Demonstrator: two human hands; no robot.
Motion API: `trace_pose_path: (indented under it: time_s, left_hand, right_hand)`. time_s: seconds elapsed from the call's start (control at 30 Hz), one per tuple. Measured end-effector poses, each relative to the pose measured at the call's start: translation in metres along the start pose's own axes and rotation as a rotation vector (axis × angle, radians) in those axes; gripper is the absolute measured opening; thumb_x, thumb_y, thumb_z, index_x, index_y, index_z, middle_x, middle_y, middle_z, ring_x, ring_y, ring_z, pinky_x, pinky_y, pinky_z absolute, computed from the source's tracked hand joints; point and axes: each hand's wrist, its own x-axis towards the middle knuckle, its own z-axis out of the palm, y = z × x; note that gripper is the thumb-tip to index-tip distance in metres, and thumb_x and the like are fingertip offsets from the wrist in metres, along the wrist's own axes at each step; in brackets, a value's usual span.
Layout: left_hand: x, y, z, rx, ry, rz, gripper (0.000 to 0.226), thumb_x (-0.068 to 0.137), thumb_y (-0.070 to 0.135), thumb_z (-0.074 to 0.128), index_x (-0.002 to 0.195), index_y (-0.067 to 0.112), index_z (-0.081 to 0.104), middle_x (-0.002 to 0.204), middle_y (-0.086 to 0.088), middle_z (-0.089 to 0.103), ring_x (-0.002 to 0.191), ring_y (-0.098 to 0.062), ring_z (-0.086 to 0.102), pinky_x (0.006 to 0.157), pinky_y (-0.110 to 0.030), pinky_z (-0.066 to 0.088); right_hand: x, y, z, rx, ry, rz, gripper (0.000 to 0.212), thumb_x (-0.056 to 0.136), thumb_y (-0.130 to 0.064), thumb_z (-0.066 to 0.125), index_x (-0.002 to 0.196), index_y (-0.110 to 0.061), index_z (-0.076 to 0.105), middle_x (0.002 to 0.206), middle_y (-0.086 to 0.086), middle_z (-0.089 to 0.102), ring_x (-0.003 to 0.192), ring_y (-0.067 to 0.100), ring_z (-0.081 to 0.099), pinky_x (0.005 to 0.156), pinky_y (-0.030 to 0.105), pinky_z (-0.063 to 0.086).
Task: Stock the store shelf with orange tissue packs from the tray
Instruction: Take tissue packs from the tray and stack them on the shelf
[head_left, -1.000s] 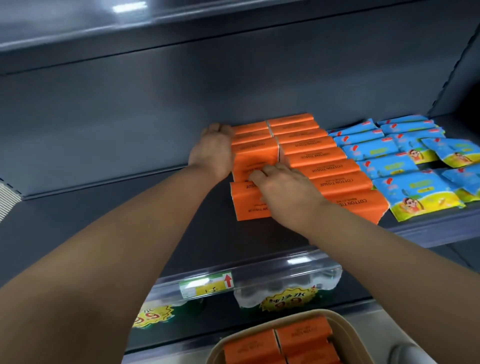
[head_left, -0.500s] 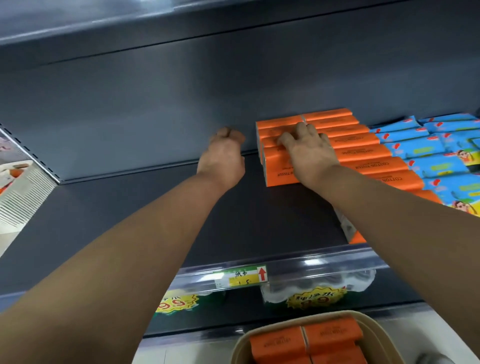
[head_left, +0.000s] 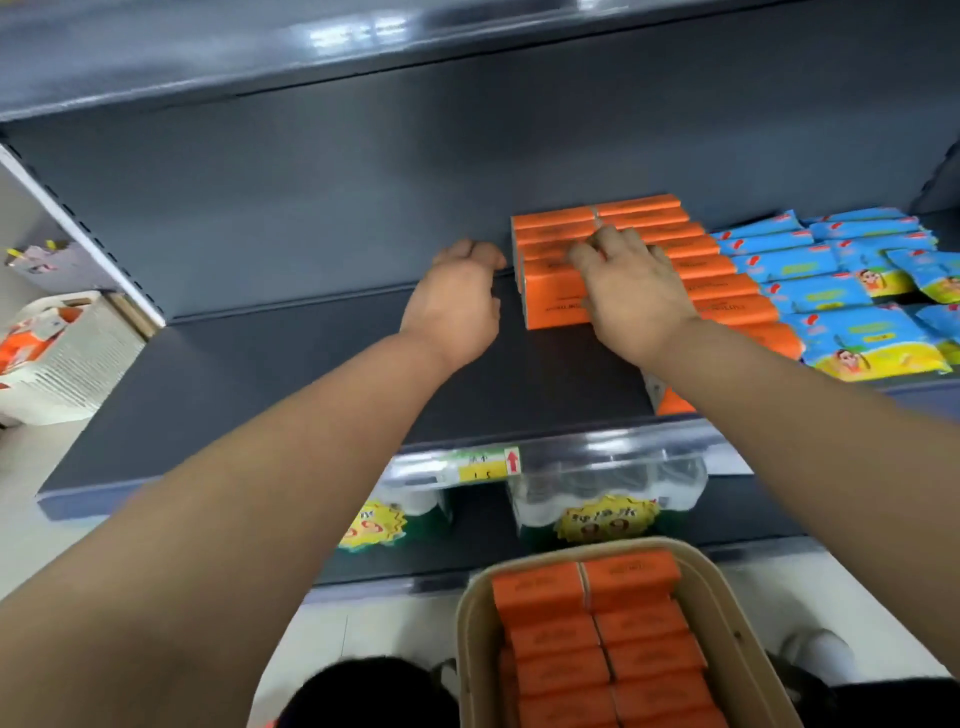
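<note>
Right hand (head_left: 631, 296) presses flat fingers on rectangular orange plastic-wrapped tissue packs (head_left: 556, 306); left hand (head_left: 454, 301) loosely curled, empty: square row gently, avoid toppling.

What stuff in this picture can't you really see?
Head view, the only one:
- Orange packs on the shelf: the right hand and forearm cover several, so no full count.
- Tray: its near end is cut off by the bottom edge.
- Price tag: writing too blurred to read.
- Left hand: its fingertips curl out of sight, so touching the packs or not is unclear.
</note>
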Motion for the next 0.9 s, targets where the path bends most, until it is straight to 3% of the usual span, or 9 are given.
trace_pose_path:
  time_s: [0.17, 0.3, 0.5, 0.63, 0.77, 0.9]
  left_hand:
    - [-0.091, 0.026, 0.013, -0.049, -0.055, 0.019, 0.044, 0.089, 0.012, 0.058, 0.132, 0.015, 0.048, 0.135, -0.005, 0.045, 0.125, -0.023, 0.042, 0.097, -0.036, 0.041]
    - [-0.168, 0.043, 0.048, -0.094, -0.141, 0.064, 0.04, 0.087, 0.011, 0.058, 0.127, 0.015, 0.052, 0.13, -0.003, 0.049, 0.122, -0.021, 0.044, 0.095, -0.032, 0.041]
    - [-0.262, 0.053, 0.117, -0.135, -0.402, -0.07, 0.039, 0.089, 0.024, 0.059, 0.127, 0.021, 0.051, 0.128, 0.001, 0.052, 0.12, -0.018, 0.048, 0.1, -0.033, 0.043]
    - [-0.315, 0.057, 0.155, -0.162, -0.615, -0.116, 0.035, 0.09, 0.03, 0.058, 0.123, 0.022, 0.05, 0.128, 0.001, 0.051, 0.123, -0.017, 0.045, 0.101, -0.031, 0.04]
    - [-0.33, 0.065, 0.169, -0.209, -0.634, -0.147, 0.033, 0.091, 0.029, 0.056, 0.123, 0.021, 0.051, 0.128, 0.001, 0.051, 0.12, -0.017, 0.047, 0.101, -0.032, 0.042]
    - [-0.328, 0.066, 0.17, -0.188, -0.613, -0.13, 0.027, 0.093, 0.026, 0.054, 0.119, 0.021, 0.053, 0.127, 0.001, 0.054, 0.118, -0.016, 0.049, 0.096, -0.03, 0.044]
  right_hand:
    - [-0.097, -0.009, -0.011, 0.109, 0.031, -0.105, 0.048, 0.076, -0.01, 0.071, 0.121, -0.011, 0.056, 0.12, 0.014, 0.053, 0.113, 0.037, 0.048, 0.084, 0.046, 0.041]
    - [-0.181, -0.009, 0.01, 0.157, -0.062, -0.131, 0.046, 0.073, -0.01, 0.074, 0.117, -0.011, 0.06, 0.113, 0.012, 0.057, 0.106, 0.037, 0.053, 0.08, 0.047, 0.045]
    - [-0.292, -0.007, 0.044, 0.187, -0.449, -0.09, 0.042, 0.089, -0.028, 0.06, 0.129, -0.023, 0.049, 0.133, 0.001, 0.045, 0.126, 0.025, 0.04, 0.101, 0.04, 0.034]
    - [-0.343, -0.007, 0.062, 0.182, -0.69, -0.089, 0.047, 0.088, -0.04, 0.058, 0.132, -0.029, 0.044, 0.135, -0.004, 0.041, 0.131, 0.019, 0.034, 0.112, 0.042, 0.024]
    - [-0.364, -0.005, 0.068, 0.152, -0.779, -0.124, 0.054, 0.084, -0.047, 0.061, 0.132, -0.027, 0.045, 0.13, -0.004, 0.045, 0.128, 0.018, 0.037, 0.111, 0.042, 0.025]
    - [-0.373, 0.007, 0.065, 0.143, -0.883, -0.185, 0.057, 0.078, -0.048, 0.067, 0.128, -0.028, 0.047, 0.13, -0.005, 0.046, 0.124, 0.018, 0.039, 0.101, 0.032, 0.032]
